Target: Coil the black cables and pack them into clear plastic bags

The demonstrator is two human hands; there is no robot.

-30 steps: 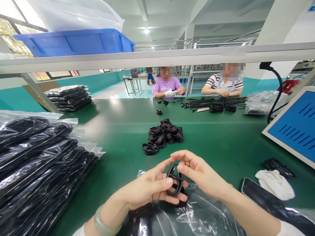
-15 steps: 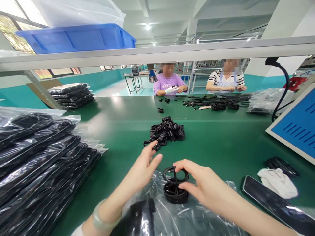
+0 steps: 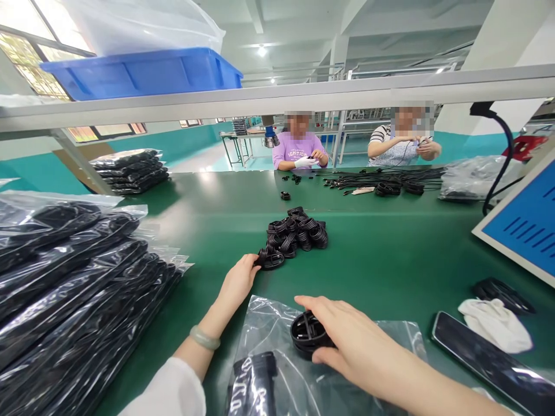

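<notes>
My right hand (image 3: 347, 332) curves around a small stack of black coiled cables (image 3: 307, 335), thumb and fingers at its sides. The stack stands on a clear plastic bag (image 3: 299, 381) lying flat in front of me. Farther forward, my left hand (image 3: 236, 282) has its fingertips closed on the left edge of a coiled cable (image 3: 272, 261). That coil lies at the near left of a pile of black coiled cables (image 3: 299, 228). A black packet with white markings (image 3: 254, 384) rests at the left of the bag, partly cut off by the frame.
Filled plastic bags (image 3: 73, 289) are stacked high on the left. A phone (image 3: 485, 358), a white glove (image 3: 494, 323) and a blue-panelled machine (image 3: 529, 225) sit at the right. A metal shelf beam (image 3: 277, 95) crosses above the green table. Two people work at the far side.
My left hand has reached forward to the pile's near-left coil. My right hand has lowered the coil it held upright onto the stack.
</notes>
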